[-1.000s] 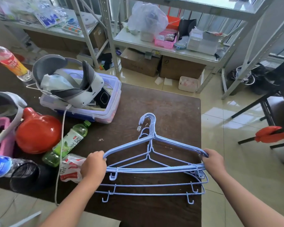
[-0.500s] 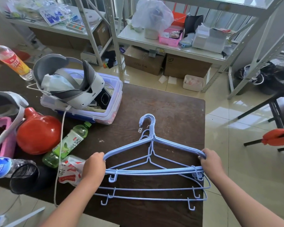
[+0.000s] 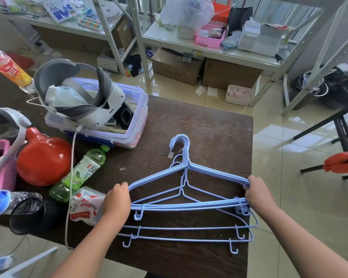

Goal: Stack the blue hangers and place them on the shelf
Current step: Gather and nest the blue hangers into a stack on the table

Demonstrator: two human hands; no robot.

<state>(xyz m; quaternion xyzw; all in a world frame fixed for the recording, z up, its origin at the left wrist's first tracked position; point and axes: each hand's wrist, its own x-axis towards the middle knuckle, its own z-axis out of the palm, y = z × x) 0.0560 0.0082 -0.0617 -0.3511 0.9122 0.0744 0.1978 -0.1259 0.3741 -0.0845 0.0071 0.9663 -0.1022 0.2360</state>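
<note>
The left hand (image 3: 117, 199) is clenched around one end of the hangers (image 3: 189, 205). The right hand (image 3: 258, 192) grasps the other end, over the table (image 3: 209, 125).

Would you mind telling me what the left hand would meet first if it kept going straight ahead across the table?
Probably the green bottle: the left hand, gripping the hangers, points that way, though depth is unclear.

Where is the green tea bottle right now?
In the head view, the green tea bottle lies on the dark table's left part, between the red jug and the left hand.
</note>
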